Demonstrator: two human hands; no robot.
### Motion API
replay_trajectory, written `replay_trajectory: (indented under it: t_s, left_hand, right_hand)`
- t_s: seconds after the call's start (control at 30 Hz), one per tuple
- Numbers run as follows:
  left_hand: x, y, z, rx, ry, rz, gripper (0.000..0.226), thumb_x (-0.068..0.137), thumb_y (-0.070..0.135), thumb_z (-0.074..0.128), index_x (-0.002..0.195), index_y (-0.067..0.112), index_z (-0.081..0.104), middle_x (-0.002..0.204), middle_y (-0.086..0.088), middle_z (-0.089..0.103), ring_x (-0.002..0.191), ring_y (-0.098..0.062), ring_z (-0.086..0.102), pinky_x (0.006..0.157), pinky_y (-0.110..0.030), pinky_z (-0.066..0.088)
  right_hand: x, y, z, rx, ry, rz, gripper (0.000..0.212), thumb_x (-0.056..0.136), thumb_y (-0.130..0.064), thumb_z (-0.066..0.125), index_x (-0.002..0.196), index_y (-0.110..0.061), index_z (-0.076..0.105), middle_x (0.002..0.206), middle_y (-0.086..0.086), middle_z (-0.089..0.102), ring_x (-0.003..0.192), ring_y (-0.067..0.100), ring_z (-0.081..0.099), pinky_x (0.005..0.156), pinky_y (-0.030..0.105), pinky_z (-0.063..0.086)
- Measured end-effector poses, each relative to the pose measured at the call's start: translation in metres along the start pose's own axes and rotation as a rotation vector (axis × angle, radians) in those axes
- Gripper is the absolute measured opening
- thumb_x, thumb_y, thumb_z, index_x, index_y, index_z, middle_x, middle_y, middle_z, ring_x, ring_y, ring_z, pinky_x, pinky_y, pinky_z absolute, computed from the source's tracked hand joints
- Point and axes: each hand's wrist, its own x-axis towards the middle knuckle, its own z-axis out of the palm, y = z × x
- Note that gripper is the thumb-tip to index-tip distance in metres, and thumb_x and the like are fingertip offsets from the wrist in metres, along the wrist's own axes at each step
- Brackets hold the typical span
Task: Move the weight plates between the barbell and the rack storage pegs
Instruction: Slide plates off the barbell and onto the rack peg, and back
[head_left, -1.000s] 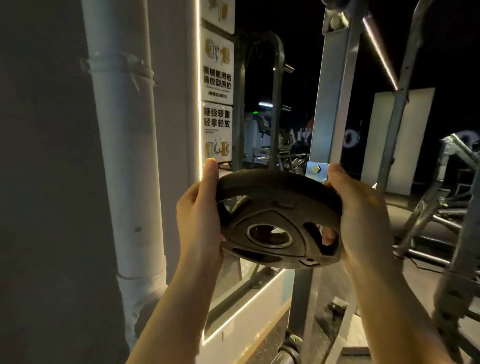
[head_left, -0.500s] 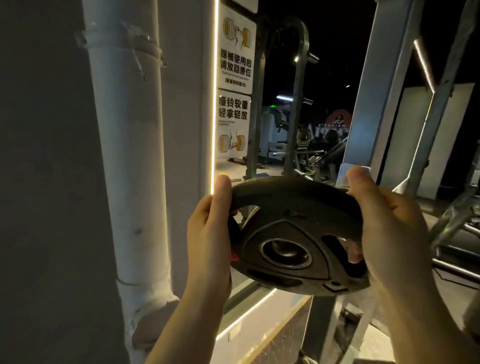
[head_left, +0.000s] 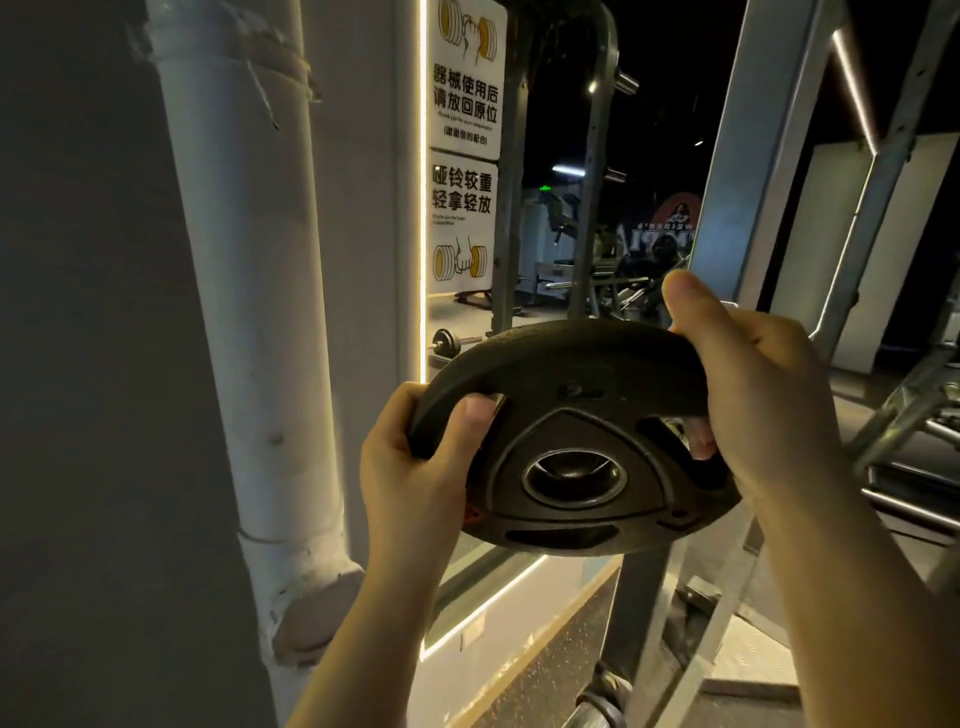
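Holding a black weight plate up in the air with both hands, tilted, round hole facing up toward the camera. Left hand wrapped around the left rim, thumb hooked into a grip slot, fingers clenched on the plate. Right hand wrapped over the right rim, thumb on top, fingers poking through another slot, clenched on the plate too. Just behind the plate: a grey rack post. Farther left: a mirror with a glowing edge, two white signs and a fat white pipe.

Probably mid-carry, plate off one spot and not yet on the next. Next move likely needs the hole lined up with a peg or bar end, then a straight push.

Hard to see: no barbell sleeve or nearby peg clearly in view. Dark room, far machines murky. Short pegs high up, maybe only in the mirror.
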Motion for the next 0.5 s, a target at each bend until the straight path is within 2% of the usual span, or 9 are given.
replay_trajectory:
  t_s: [0.13, 0.23, 0.3, 0.33, 0.4, 0.5]
  left_hand:
    - [0.008, -0.009, 0.005, 0.078, 0.063, 0.17, 0.021, 0.068, 0.044, 0.06, 0.077, 0.025, 0.055, 0.063, 0.019, 0.061, 0.06, -0.002, 0.059, 0.055, -0.009, 0.046]
    - [0.026, -0.005, 0.004, 0.028, -0.07, 0.195, 0.027, 0.064, 0.039, 0.065, 0.08, 0.02, 0.054, 0.067, 0.018, 0.064, 0.062, 0.0, 0.062, 0.055, -0.01, 0.047]
    - [0.044, 0.005, 0.002, 0.147, -0.208, 0.275, 0.027, 0.064, 0.043, 0.068, 0.08, 0.025, 0.055, 0.068, 0.018, 0.063, 0.063, -0.001, 0.062, 0.057, -0.011, 0.047]
    - [0.055, 0.01, 0.004, 0.228, -0.277, 0.309, 0.027, 0.065, 0.047, 0.069, 0.079, 0.027, 0.056, 0.067, 0.018, 0.063, 0.062, -0.001, 0.061, 0.057, -0.011, 0.046]
    - [0.071, 0.019, 0.012, 0.357, -0.371, 0.321, 0.032, 0.063, 0.056, 0.067, 0.074, 0.028, 0.057, 0.064, 0.014, 0.06, 0.058, -0.002, 0.058, 0.054, -0.013, 0.044]
    - [0.08, 0.02, 0.02, 0.438, -0.387, 0.319, 0.052, 0.062, 0.065, 0.063, 0.076, 0.015, 0.062, 0.063, 0.004, 0.06, 0.058, -0.008, 0.057, 0.057, -0.027, 0.046]
  right_hand:
    - [-0.005, 0.003, -0.003, 0.02, -0.022, -0.017, 0.086, 0.069, -0.076, 0.035, 0.071, 0.01, 0.049, 0.055, 0.025, 0.043, 0.052, 0.038, 0.045, 0.056, 0.032, 0.041]
    - [-0.021, 0.014, -0.005, 0.115, 0.007, 0.096, 0.07, 0.074, -0.071, 0.039, 0.064, -0.003, 0.05, 0.045, 0.013, 0.044, 0.04, 0.025, 0.045, 0.05, 0.023, 0.039]
    - [-0.03, 0.025, -0.003, 0.233, 0.034, 0.237, 0.059, 0.078, -0.069, 0.042, 0.065, -0.012, 0.054, 0.04, -0.001, 0.048, 0.036, 0.009, 0.047, 0.044, 0.017, 0.039]
    - [-0.033, 0.03, -0.001, 0.302, 0.053, 0.309, 0.058, 0.078, -0.072, 0.044, 0.072, -0.015, 0.055, 0.041, -0.005, 0.05, 0.036, 0.004, 0.048, 0.043, 0.015, 0.039]
    - [-0.037, 0.036, 0.002, 0.414, 0.086, 0.394, 0.059, 0.072, -0.069, 0.042, 0.082, -0.013, 0.056, 0.043, -0.007, 0.052, 0.037, 0.002, 0.048, 0.043, 0.014, 0.039]
    - [-0.039, 0.035, 0.003, 0.488, 0.077, 0.407, 0.052, 0.071, -0.062, 0.039, 0.071, -0.012, 0.052, 0.038, -0.004, 0.043, 0.032, 0.01, 0.04, 0.039, 0.016, 0.034]
